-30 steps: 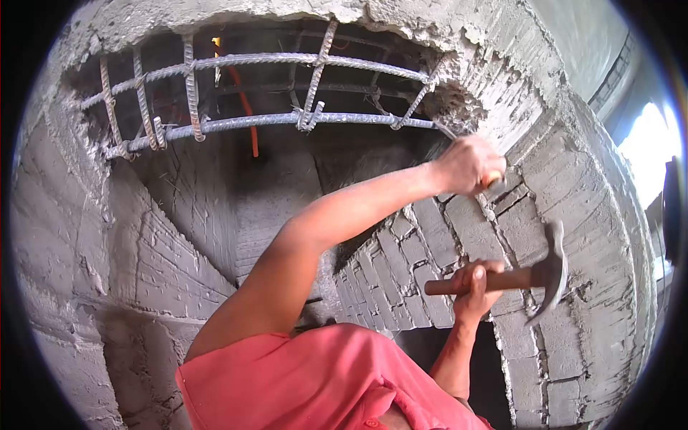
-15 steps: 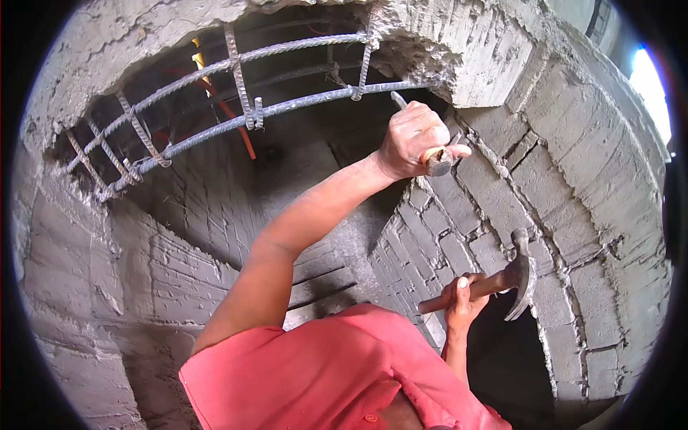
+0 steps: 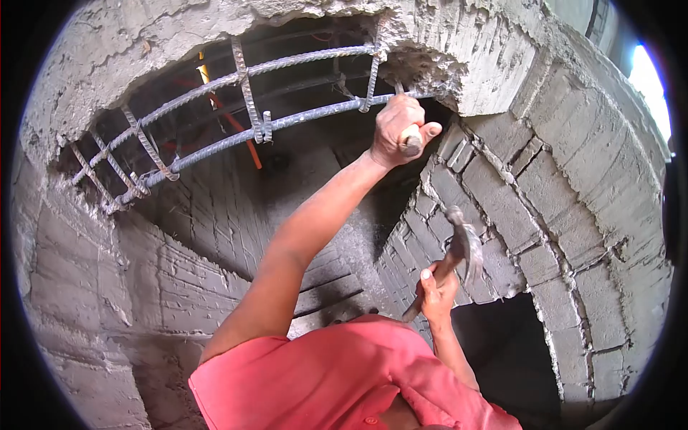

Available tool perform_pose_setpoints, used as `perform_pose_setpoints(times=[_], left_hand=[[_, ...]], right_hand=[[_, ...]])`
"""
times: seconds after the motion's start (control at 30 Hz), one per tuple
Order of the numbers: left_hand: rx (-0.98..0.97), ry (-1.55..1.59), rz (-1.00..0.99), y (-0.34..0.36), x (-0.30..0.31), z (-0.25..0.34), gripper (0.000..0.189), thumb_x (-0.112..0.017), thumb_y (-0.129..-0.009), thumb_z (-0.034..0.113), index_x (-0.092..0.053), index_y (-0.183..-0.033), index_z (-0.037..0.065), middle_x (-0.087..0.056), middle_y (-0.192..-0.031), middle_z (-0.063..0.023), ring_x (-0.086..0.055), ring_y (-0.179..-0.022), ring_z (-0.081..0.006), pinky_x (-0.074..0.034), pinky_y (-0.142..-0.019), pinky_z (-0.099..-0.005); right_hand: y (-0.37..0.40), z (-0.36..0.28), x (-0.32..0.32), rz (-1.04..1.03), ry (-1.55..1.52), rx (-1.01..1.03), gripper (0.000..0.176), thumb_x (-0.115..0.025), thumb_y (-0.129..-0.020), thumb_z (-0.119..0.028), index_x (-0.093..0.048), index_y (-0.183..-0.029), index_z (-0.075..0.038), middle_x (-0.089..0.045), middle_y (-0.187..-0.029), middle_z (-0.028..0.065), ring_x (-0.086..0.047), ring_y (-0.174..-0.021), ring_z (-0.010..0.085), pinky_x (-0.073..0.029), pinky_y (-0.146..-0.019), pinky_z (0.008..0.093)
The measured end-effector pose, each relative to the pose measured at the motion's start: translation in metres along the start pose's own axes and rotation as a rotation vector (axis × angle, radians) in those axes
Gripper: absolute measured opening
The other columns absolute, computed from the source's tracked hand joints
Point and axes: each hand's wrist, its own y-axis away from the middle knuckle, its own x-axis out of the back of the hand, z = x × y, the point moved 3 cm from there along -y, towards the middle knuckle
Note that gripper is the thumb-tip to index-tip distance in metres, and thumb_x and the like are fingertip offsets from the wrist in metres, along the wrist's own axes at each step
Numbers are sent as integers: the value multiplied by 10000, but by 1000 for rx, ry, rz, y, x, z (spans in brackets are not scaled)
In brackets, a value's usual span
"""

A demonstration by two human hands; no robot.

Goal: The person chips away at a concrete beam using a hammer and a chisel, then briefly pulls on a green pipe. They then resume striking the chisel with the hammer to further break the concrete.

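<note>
My left hand [image 3: 399, 129] is closed in a fist around a chisel [image 3: 411, 145], its blunt end facing me. The metal tip pokes out above the knuckles, beside the right end of the lower rebar [image 3: 308, 115] and just under the broken concrete edge [image 3: 430, 72]. Lower and to the right, my right hand [image 3: 438, 290] grips a claw hammer [image 3: 464, 247] by its wooden handle, thumb along the shaft. The hammer head points up, below the chisel and apart from it.
Exposed rebar with cross ties spans the jagged opening. Mortared block wall [image 3: 502, 193] curves along the right, with a dark gap [image 3: 502, 351] beneath. A rough grey wall [image 3: 72, 287] stands at left. An orange rod [image 3: 254, 154] and a yellow piece [image 3: 203, 72] show behind the bars.
My left hand has shifted slightly left, and the chisel tip is now up at the concrete edge. My right hand has raised the hammer leftward and turned its head more upright.
</note>
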Motion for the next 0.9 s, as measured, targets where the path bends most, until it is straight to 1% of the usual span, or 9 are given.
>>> perform_pose_setpoints(times=[0.2,0.47,0.5,0.6,0.67,0.73,0.77,0.8,0.9], left_hand=[[-164,11,-52,-23,-13,16,328,-832,-827,211,-530,-772,94,-588,-704,-57,-603,-624,-246,-490,-594,-357],[-152,100,-17,-26,-8,3,334,-816,-822,177,-505,-723,107,-536,-656,-39,-541,-574,-235,-432,-539,-364],[-176,67,-25,-27,-7,1,334,-817,-823,182,-506,-725,105,-544,-657,-40,-559,-582,-236,-443,-545,-359],[-170,150,-34,-24,-7,-6,339,-820,-823,191,-506,-727,106,-554,-665,-41,-576,-590,-241,-457,-554,-354],[-167,158,-10,-14,-7,-7,372,-821,-804,257,-489,-717,115,-498,-641,-41,-530,-578,-267,-425,-548,-379],[-163,198,61,-5,1,-11,328,-821,-827,193,-515,-757,96,-576,-684,-46,-606,-615,-246,-506,-606,-359],[-153,205,61,-1,5,-12,303,-805,-836,164,-518,-770,92,-583,-694,-56,-614,-628,-249,-519,-627,-363],[-140,210,67,2,7,-11,273,-785,-834,118,-520,-772,90,-581,-695,-64,-609,-624,-256,-511,-620,-370],[-140,163,69,-5,1,-8,271,-779,-802,85,-514,-748,86,-576,-685,-75,-594,-602,-265,-483,-585,-376]], right_hand=[[-12,-23,-12,-46,53,42,496,-624,-968,-495,-534,-789,-41,-527,-585,22,-505,-502,108,-402,-479,271],[-17,-73,-42,-43,49,380,448,-630,-980,-280,-483,-637,-33,-558,-605,88,-503,-489,164,-408,-495,333],[-18,-68,-43,-47,-29,506,321,-675,-965,-267,-445,-886,-58,-512,-652,53,-486,-528,135,-418,-485,279],[-28,-66,-47,-99,-24,583,336,-666,-975,-294,-416,-926,-75,-494,-687,55,-486,-556,143,-427,-490,289],[-36,-61,-53,-73,145,606,333,-640,-988,-300,-421,-860,-83,-501,-703,60,-484,-575,150,-412,-505,294],[-50,-49,-61,-42,292,692,363,-610,-997,-311,-432,-783,-78,-520,-698,68,-482,-569,153,-402,-507,298],[-55,-81,-76,-126,725,739,429,-586,-997,-358,-434,-722,-67,-535,-693,75,-478,-557,157,-389,-498,306],[-61,-40,-68,-63,411,592,475,-559,-996,-412,-438,-706,-56,-535,-693,77,-491,-590,171,-383,-514,321],[-53,-66,-74,20,166,511,506,-550,-994,-483,-440,-741,-58,-511,-671,76,-492,-599,186,-375,-510,320]])
